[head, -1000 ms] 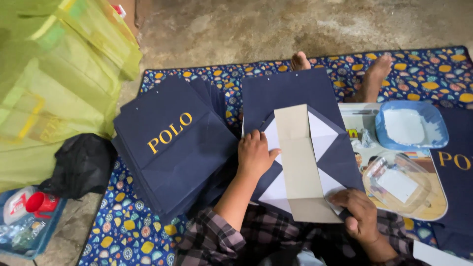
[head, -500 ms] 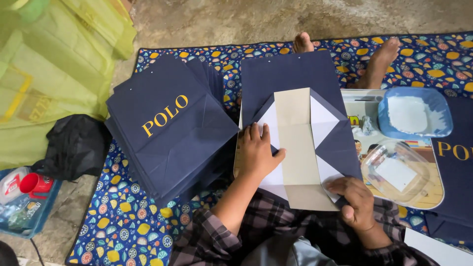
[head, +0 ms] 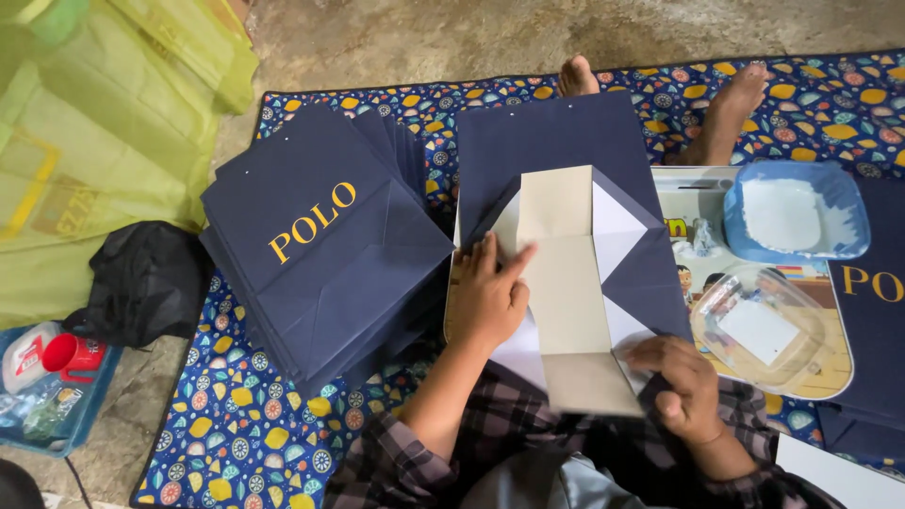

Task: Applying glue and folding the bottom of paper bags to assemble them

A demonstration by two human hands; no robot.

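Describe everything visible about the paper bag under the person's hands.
The navy paper bag lies flat on the patterned mat, bottom end opened toward the person. Its white-lined flaps spread sideways around a beige card insert. The left hand presses the left flap; the right hand pinches the lower right corner.

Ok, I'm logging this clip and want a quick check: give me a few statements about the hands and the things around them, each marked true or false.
1. The left hand presses flat on the beige card strip. True.
2. The right hand holds the blue dish. False: it is at the near corner of the folded navy bag.
3. A stack of navy bags lies left of the hands. True.
4. The red cup stands on the patterned mat. False: it sits in a blue tray off the mat.
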